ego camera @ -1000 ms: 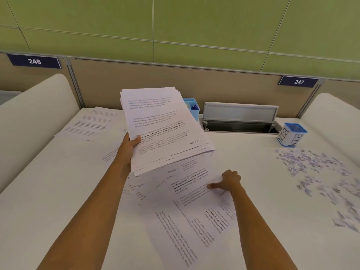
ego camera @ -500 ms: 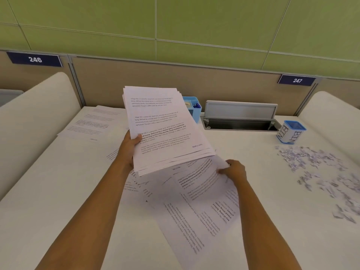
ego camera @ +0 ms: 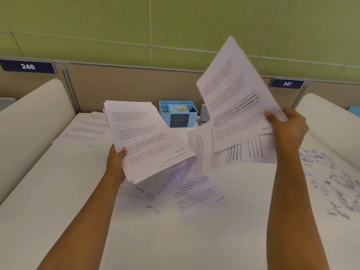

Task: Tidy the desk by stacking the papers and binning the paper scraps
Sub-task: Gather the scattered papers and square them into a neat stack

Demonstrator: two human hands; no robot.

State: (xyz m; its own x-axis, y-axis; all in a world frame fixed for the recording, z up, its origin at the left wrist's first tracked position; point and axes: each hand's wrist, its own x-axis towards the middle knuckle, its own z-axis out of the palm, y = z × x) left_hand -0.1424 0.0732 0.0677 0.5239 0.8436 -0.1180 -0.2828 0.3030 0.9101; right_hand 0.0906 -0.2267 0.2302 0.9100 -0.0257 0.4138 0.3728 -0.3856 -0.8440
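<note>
Mid-tidy, the left hand [ego camera: 115,162] grips the paper stack [ego camera: 144,137]; the right hand [ego camera: 288,127] pinches loose sheets [ego camera: 233,114] by one corner, below which fanned pages could slip free.

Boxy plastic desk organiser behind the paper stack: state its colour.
Light blue organiser, dark grey drawers; head view.

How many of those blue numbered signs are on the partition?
2: sign 246 at the far left, sign 247 at the right. The raised sheets cover part of the partition, so another could be hidden.
</note>
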